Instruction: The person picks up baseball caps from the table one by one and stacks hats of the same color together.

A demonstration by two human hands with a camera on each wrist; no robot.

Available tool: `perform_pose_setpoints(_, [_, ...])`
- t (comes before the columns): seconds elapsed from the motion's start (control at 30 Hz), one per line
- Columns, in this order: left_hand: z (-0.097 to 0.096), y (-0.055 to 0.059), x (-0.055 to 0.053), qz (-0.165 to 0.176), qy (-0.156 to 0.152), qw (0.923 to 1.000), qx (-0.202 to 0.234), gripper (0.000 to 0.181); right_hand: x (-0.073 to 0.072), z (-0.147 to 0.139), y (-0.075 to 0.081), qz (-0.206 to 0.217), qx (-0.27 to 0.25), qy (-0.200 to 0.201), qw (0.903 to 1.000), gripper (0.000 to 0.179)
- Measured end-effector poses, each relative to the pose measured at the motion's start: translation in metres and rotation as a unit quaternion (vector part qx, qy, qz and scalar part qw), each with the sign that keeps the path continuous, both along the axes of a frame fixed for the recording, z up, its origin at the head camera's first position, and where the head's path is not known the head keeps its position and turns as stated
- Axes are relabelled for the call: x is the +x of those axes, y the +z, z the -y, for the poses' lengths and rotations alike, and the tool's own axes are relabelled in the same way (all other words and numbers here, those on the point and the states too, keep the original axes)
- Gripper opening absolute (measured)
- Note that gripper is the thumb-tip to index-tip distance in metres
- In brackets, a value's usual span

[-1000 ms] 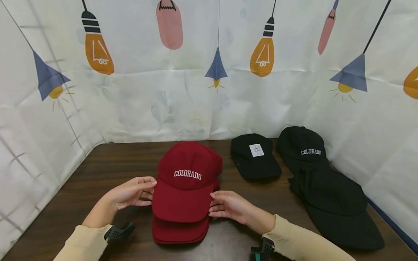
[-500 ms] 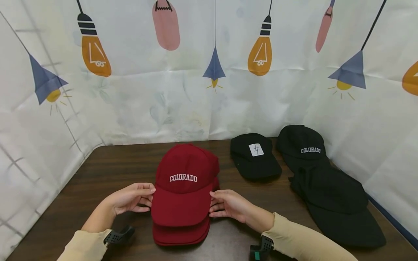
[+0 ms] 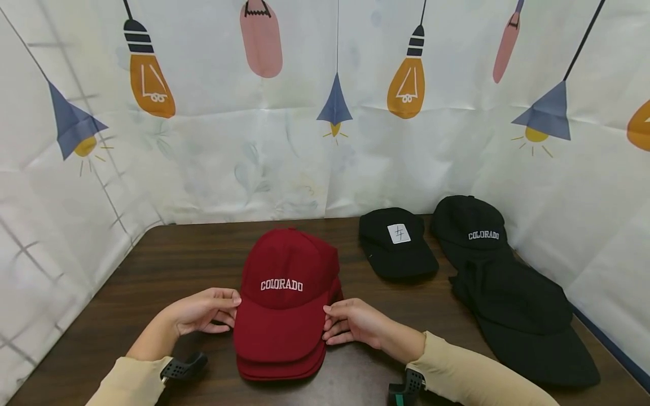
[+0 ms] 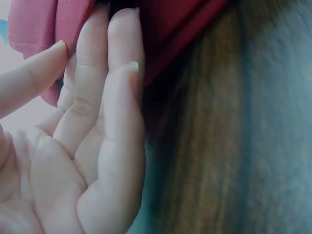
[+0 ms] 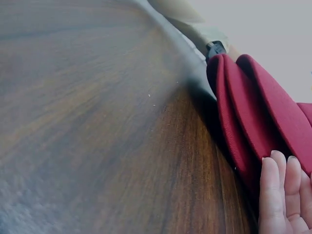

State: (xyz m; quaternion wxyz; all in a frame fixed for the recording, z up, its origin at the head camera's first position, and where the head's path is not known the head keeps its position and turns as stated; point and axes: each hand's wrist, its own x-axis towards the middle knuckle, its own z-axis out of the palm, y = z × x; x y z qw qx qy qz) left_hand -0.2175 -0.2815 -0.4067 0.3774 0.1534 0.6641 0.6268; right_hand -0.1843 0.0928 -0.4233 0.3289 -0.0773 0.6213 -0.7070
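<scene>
A stack of red caps [image 3: 281,363] sits near the middle of the table. The top red cap [image 3: 278,330], with COLORADO in white on its front, lies over the others with its brim toward me. At the brim's left edge my left hand [image 3: 205,312] pinches it, thumb on one side and fingers reaching beneath, as the left wrist view shows. My right hand [image 3: 358,324] holds the opposite edge between thumb and fingers. Seen from the right wrist, three red brims [image 5: 243,107] are layered, with fingertips against their edges.
To the right, a black cap with a white sticker [image 3: 391,248] stands at the back. Beside it are a black COLORADO cap [image 3: 469,225] and a larger black cap [image 3: 523,316] overlapping it. A printed curtain [image 3: 284,169] hangs behind the wooden table [image 3: 178,248].
The top red cap has come down and toward me, its brim now covering more of the brims below. Both hands have moved slightly with it, keeping hold.
</scene>
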Motion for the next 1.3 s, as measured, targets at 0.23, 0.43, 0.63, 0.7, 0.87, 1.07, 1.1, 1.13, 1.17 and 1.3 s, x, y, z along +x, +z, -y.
perform_pose_setpoints(0.23, [0.002, 0.001, 0.000, -0.011, 0.014, 0.9996, -0.024, 0.019, -0.003, 0.001, 0.002, -0.008, 0.014, 0.003, 0.9999, 0.018])
perform_pose_setpoints(0.43, [-0.001, 0.008, -0.005, -0.023, 0.055, 0.9970, -0.048, 0.018, -0.010, -0.001, 0.006, -0.015, 0.021, -0.027, 0.9993, 0.018])
perform_pose_setpoints(0.63, [-0.002, 0.010, -0.012, -0.030, 0.060, 0.9965, -0.050, 0.019, -0.015, -0.002, 0.006, -0.027, 0.031, -0.028, 0.9987, 0.023])
perform_pose_setpoints(0.7, [-0.001, 0.008, -0.014, -0.030, 0.051, 0.9974, -0.041, 0.018, -0.017, -0.001, 0.006, -0.028, 0.035, -0.027, 0.9986, 0.023])
perform_pose_setpoints(0.87, [0.000, 0.005, -0.015, -0.020, 0.029, 0.9992, -0.017, 0.020, -0.019, -0.001, 0.008, -0.029, 0.039, -0.021, 0.9986, 0.023])
perform_pose_setpoints(1.07, [0.001, 0.005, -0.016, -0.012, 0.024, 0.9995, -0.020, 0.021, -0.021, -0.001, 0.011, -0.032, 0.037, -0.012, 0.9987, 0.024])
perform_pose_setpoints(1.1, [0.001, 0.005, -0.016, -0.012, 0.026, 0.9993, -0.023, 0.021, -0.021, -0.001, 0.011, -0.033, 0.036, -0.011, 0.9987, 0.025])
perform_pose_setpoints(1.13, [0.001, 0.006, -0.015, -0.011, 0.028, 0.9992, -0.028, 0.021, -0.022, -0.001, 0.011, -0.032, 0.037, -0.008, 0.9988, 0.025])
perform_pose_setpoints(1.17, [0.001, 0.006, -0.015, -0.012, 0.031, 0.9990, -0.031, 0.020, -0.022, 0.000, 0.011, -0.032, 0.038, -0.006, 0.9988, 0.025])
perform_pose_setpoints(1.3, [0.000, 0.006, -0.015, -0.012, 0.040, 0.9983, -0.041, 0.019, -0.022, 0.000, 0.010, -0.026, 0.041, -0.001, 0.9988, 0.026])
